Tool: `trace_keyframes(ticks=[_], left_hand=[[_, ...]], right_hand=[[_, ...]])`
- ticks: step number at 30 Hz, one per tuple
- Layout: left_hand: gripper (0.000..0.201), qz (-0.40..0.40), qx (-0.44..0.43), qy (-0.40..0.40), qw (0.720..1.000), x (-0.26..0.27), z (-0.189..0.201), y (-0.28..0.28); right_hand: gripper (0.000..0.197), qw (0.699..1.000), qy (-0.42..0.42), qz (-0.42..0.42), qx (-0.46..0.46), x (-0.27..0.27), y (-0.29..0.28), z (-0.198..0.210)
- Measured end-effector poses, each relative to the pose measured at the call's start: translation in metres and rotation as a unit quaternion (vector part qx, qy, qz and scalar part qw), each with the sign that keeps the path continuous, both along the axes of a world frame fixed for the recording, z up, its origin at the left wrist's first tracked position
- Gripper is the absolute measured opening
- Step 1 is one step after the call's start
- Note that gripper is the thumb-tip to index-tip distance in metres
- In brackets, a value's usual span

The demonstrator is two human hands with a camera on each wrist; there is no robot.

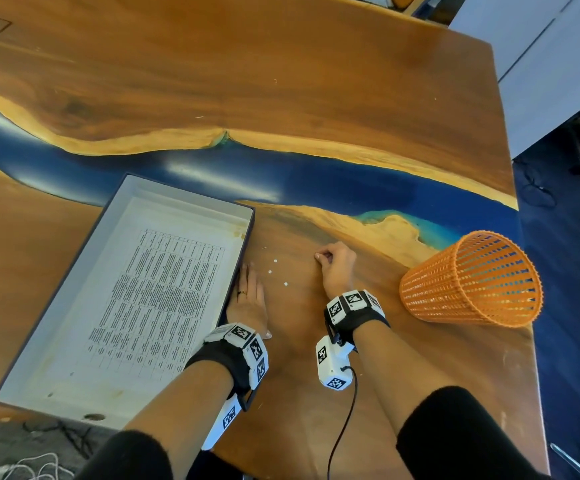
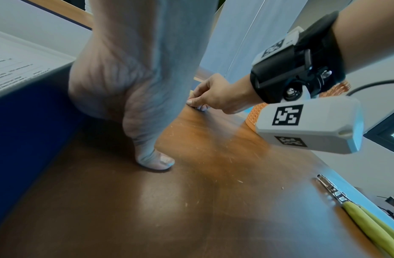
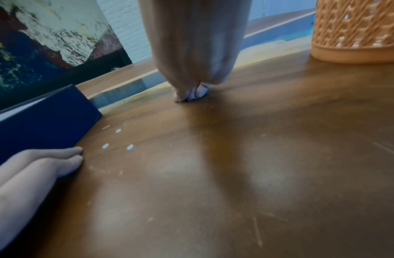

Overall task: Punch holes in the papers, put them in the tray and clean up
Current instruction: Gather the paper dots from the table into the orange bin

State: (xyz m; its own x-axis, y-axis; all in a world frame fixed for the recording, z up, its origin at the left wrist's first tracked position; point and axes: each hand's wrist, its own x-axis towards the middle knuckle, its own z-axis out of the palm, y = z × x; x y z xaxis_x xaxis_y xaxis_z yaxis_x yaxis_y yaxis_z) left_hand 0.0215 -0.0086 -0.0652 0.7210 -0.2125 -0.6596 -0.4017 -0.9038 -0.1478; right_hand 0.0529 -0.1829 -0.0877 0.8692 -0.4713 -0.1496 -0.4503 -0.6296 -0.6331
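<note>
Head view: left hand (image 1: 250, 299) flat against tray (image 1: 243, 244) edge; right hand (image 1: 335, 268) fingertips pinched on table (image 1: 316, 98).

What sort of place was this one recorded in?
Probably an office or meeting room. A large wood and blue resin table holds a paper tray with a printed sheet, an orange mesh wastebasket stands at the right, and blue carpet covers the floor.

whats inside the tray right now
A printed paper lies flat inside the tray, text side up. Whether more sheets are stacked under it cannot be seen, since the top sheet covers them, and its punched holes cannot be made out.
</note>
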Motion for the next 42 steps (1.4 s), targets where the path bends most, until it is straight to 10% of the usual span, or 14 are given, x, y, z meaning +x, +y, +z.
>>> trace_keyframes(ticks=[42], left_hand=[[0.125, 0.014, 0.005, 0.018, 1.000, 0.002, 0.003, -0.002]], right_hand=[[0.014, 0.996, -0.004, 0.085, -0.016, -0.004, -0.009, 0.008]])
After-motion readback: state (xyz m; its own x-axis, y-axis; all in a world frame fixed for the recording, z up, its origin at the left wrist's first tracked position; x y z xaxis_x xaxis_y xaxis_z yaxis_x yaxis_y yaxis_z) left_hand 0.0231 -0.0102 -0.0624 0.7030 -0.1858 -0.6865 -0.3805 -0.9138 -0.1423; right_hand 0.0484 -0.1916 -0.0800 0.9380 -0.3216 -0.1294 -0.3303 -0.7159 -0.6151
